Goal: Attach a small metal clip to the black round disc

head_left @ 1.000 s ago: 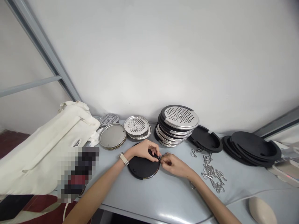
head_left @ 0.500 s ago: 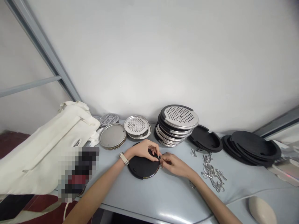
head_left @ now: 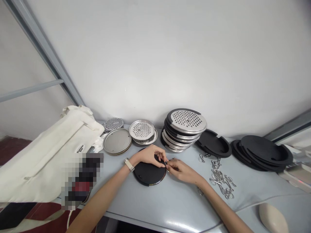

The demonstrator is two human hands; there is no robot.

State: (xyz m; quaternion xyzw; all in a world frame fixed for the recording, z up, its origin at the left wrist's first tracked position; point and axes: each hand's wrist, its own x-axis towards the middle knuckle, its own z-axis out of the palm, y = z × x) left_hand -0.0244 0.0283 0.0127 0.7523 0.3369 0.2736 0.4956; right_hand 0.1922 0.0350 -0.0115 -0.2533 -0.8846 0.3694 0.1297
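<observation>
A round black disc point(head_left: 148, 173) with a notched rim lies flat on the table in front of me. My left hand point(head_left: 151, 156), a watch on its wrist, reaches over the disc's far side. Its thumb and index finger are pinched together at the right rim. My right hand point(head_left: 180, 169) meets it there from the right, fingers closed. Between the fingertips shows a bit of a small metal wire clip point(head_left: 166, 163); most of it is hidden. Under my right forearm lies another wire clip point(head_left: 200, 191).
Loose wire clips point(head_left: 220, 178) are heaped to the right. Behind stand perforated metal plates stacked with black rims point(head_left: 187, 121), smaller perforated plates point(head_left: 141, 130) and plain metal discs point(head_left: 117, 141). Black trays point(head_left: 263, 150) are stacked far right, near a computer mouse point(head_left: 272, 217). A cream bag point(head_left: 48, 155) lies left.
Both hands stay at the disc's right rim. My right fingers have shifted very slightly, and the wire loop below them now shows less.
</observation>
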